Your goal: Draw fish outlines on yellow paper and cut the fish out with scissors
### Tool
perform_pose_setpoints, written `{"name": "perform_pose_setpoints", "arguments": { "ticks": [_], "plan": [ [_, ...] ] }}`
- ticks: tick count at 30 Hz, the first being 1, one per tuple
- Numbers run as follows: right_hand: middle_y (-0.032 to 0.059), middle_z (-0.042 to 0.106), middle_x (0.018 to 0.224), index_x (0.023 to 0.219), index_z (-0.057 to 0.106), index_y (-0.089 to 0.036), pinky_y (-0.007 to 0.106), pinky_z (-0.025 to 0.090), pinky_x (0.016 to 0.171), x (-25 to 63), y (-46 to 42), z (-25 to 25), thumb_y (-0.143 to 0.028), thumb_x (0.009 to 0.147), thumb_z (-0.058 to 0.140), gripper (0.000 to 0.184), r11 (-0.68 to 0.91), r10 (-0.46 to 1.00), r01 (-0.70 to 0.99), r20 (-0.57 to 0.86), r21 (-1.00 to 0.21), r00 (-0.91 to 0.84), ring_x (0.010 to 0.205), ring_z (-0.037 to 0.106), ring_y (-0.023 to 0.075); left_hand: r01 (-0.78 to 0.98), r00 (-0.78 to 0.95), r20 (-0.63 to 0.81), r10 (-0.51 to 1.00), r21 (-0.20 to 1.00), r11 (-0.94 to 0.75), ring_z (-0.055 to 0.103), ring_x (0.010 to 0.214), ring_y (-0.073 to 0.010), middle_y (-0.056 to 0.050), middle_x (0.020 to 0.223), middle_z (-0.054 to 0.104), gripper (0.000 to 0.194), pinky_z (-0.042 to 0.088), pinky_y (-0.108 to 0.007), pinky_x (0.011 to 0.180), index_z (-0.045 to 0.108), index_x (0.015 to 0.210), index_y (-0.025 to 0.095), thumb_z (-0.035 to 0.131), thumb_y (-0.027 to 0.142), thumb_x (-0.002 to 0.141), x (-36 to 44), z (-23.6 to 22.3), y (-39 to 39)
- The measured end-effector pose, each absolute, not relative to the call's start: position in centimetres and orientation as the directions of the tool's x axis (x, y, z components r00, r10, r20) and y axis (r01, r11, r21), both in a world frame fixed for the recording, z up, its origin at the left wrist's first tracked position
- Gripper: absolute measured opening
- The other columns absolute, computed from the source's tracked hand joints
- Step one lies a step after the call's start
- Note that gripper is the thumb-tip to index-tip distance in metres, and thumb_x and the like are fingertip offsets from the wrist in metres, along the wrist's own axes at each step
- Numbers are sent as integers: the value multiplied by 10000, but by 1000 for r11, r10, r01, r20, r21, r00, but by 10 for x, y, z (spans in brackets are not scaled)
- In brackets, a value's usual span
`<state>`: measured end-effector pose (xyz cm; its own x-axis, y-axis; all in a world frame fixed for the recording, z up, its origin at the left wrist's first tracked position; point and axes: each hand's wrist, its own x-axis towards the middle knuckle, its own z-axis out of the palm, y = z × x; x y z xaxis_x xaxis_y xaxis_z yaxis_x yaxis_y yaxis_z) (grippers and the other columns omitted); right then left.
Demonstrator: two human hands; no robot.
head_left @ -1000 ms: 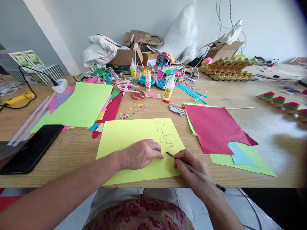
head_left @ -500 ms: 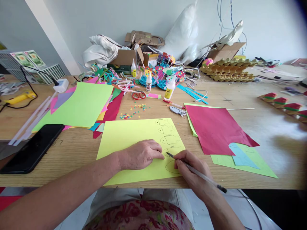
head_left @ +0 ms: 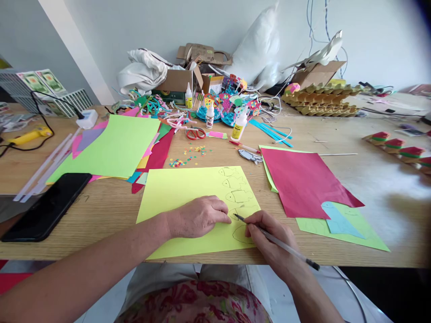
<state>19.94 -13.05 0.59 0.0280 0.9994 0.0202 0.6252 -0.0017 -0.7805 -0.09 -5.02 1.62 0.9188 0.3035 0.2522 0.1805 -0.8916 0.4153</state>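
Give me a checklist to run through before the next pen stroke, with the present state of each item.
1. Slim pen with a clear barrel and black end gripped in the right hand: ok.
2. Left hand resting on the yellow rectangular paper sheet: ok.
3. Black flat phone clear of the sheet: ok.
4. Lowest hand-drawn outline fully in view: not ok, the right hand covers part of it.
5. Pen tip pressed on the paper, not just above it: cannot tell.
6. Enough ink in the pen: cannot tell.
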Motion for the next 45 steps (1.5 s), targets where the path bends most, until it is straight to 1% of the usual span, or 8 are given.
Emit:
{"name": "perform_pose_setpoints", "arguments": {
  "ticks": [15,20,24,30,34,38,41,45],
  "plan": [
    [-20,572,555,721,566,-210,248,361,473,200,-130,5,-246,778,457,129,1,999,627,35,-779,42,495,490,144,191,920,237,312,425,-885,546,885,-184,-79,925,643,355,430,-295,839,636,990,145,386,-29,807,-1,15,-50],
    [-20,575,559,719,566,-208,245,359,471,200,-130,5,-248,780,460,129,3,999,626,25,-780,25,497,488,143,184,919,247,308,422,-887,547,883,-183,-84,932,644,325,430,-297,843,638,997,138,391,0,835,-2,15,-50],
    [-22,570,551,709,566,-209,245,349,465,198,-131,7,-255,778,464,132,-11,998,604,28,-797,55,481,464,139,179,917,257,306,420,-890,547,877,-187,-89,922,644,335,433,-300,833,643,1003,120,396,-17,824,-2,15,-50],
    [-30,560,537,691,563,-217,243,342,465,197,-131,9,-242,762,468,121,-9,997,599,43,-801,72,478,468,139,181,917,256,307,419,-890,549,877,-187,-87,920,644,334,439,-304,831,639,992,133,396,-17,819,-1,15,-50],
    [-24,567,543,709,570,-214,244,349,464,197,-131,8,-245,768,466,124,-2,998,604,36,-797,50,486,486,144,179,920,253,300,408,-895,548,869,-188,-89,918,646,343,433,-304,834,643,994,122,394,-24,808,-1,15,-50],
    [-24,574,546,704,570,-212,244,354,467,197,-131,8,-244,768,463,129,-11,996,607,42,-795,73,483,484,142,183,922,247,299,403,-897,547,865,-188,-85,914,647,356,429,-300,833,644,999,125,390,-26,802,-1,16,-49],
    [-20,587,559,718,573,-211,246,371,478,198,-130,7,-251,774,462,130,4,998,609,38,-794,43,497,506,147,186,921,246,301,402,-897,547,872,-189,-87,920,646,362,430,-301,835,644,1002,125,386,-29,800,-1,15,-49],
    [-23,578,559,714,564,-214,247,360,473,198,-130,7,-250,779,460,128,-2,998,615,35,-789,47,499,503,146,188,922,245,300,394,-900,548,870,-189,-87,920,648,369,432,-298,828,648,999,118,392,-43,788,-1,15,-50]
  ]
}}
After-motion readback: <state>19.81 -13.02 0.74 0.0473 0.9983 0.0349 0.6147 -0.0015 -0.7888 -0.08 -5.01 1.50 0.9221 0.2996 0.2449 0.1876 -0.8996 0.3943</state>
